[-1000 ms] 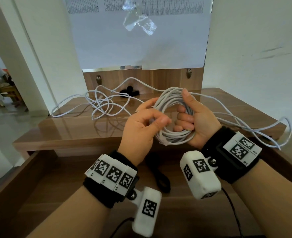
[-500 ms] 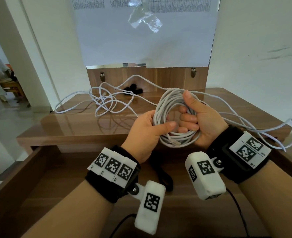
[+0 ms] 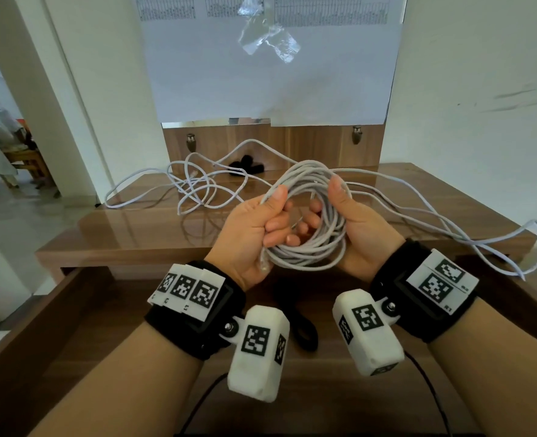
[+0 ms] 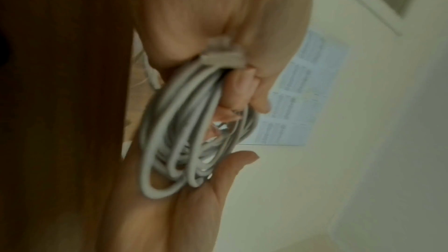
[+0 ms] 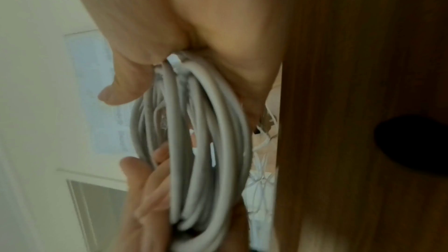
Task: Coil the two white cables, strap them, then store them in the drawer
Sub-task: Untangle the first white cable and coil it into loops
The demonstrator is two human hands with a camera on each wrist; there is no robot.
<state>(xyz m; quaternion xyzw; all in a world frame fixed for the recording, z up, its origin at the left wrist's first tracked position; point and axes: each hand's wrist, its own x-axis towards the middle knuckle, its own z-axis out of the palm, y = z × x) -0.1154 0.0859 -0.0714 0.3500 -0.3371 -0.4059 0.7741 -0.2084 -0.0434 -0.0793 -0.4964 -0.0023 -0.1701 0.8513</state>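
A coil of white cable [image 3: 311, 247] hangs between both hands above the open drawer [image 3: 71, 326]. My left hand [image 3: 254, 228] grips its left side, thumb on top and fingers curled through the loops [image 4: 184, 141]. My right hand [image 3: 355, 222] grips the right side, thumb pressed over the strands [image 5: 206, 141]. A loose length of this cable [image 3: 450, 228] trails right across the tabletop and over its edge. The second white cable [image 3: 194, 187] lies tangled at the back left. One black strap [image 3: 305, 329] lies in the drawer below the hands.
More black straps [image 3: 245, 167] sit at the back of the wooden tabletop [image 3: 134, 228] by the wall panel. A doorway opens on the left. White walls close in behind and to the right.
My left hand turned palm-up and moved from the front of the coil to its left side, closing round the loops. The coil now sits flatter between both hands.
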